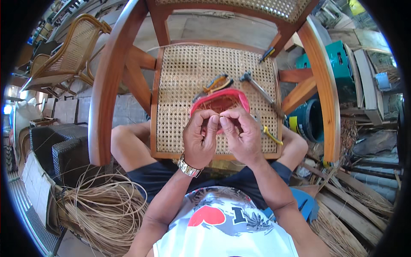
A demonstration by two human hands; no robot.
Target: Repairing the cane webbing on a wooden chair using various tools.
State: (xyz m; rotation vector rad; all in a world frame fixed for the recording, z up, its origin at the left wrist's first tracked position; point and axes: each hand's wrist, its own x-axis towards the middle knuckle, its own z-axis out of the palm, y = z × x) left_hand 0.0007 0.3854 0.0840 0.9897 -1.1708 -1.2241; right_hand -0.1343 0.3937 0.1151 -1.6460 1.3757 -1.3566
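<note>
Between my fingertips I hold a thin cane strand [221, 115], pinched from both sides just above the red bowl [220, 103]. My left hand [200, 136] is curled nearly closed, thumb and forefinger nipped on the strand's left end; a metal watch [188, 166] sits on that wrist. My right hand [240, 133] is curled the same way, its thumb and forefinger gripping the strand's right end, and the two hands almost touch.

The bowl rests on the woven seat [188, 85] of the wooden chair [109, 81] in front of me and holds more short cane bits. Just behind the bowl lie orange-handled pliers [216, 82], and to their right a long metal tool [259, 88] slants across the seat. A yellow-handled tool [270, 135] lies near the seat's right edge, beside my right hand, and a blue-and-yellow one [267, 54] rests at the back corner.

My knees sit on either side of the seat. A coil of loose cane [102, 210] is heaped on the floor at my left, a second cane chair [70, 53] stands further off to the left, and a green crate [340, 64] stands at the right
</note>
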